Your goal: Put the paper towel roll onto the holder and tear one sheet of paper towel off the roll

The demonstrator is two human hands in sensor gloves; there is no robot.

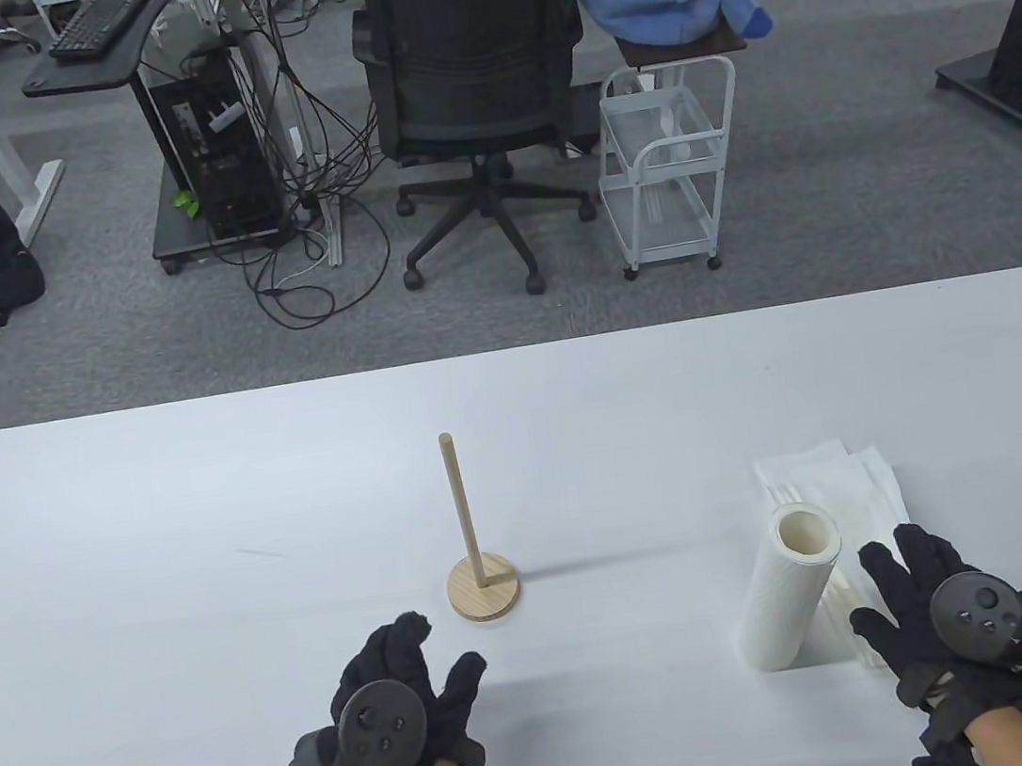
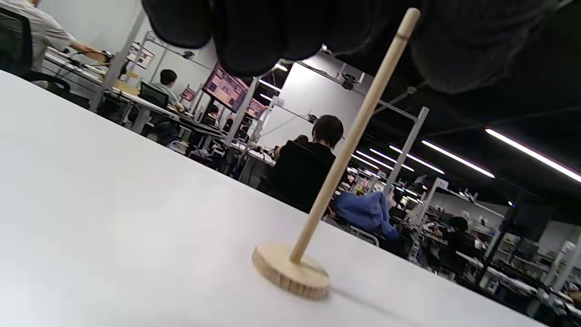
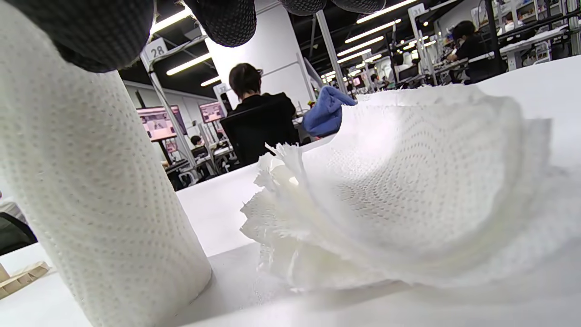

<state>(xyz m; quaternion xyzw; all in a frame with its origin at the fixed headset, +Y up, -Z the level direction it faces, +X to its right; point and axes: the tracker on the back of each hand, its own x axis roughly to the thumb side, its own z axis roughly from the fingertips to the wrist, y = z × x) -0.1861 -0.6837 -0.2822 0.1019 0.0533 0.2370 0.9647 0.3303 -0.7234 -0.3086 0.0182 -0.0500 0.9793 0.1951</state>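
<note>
A wooden holder (image 1: 481, 585) with a round base and a thin upright rod stands bare at the table's middle; the left wrist view shows the holder (image 2: 313, 227) close up. A white paper towel roll (image 1: 790, 589) stands upright to its right, large at the left of the right wrist view as the roll (image 3: 91, 204). My left hand (image 1: 409, 673) hovers just in front of the holder's base, fingers relaxed, holding nothing. My right hand (image 1: 910, 583) is beside the roll on its right, fingers spread, not gripping it.
A pile of torn paper towel sheets (image 1: 829, 481) lies behind and right of the roll, seen as the sheets (image 3: 408, 190) in the right wrist view. The white table (image 1: 163, 546) ends beyond the holder; an office chair (image 1: 477, 74) and a white cart (image 1: 671, 170) stand behind it.
</note>
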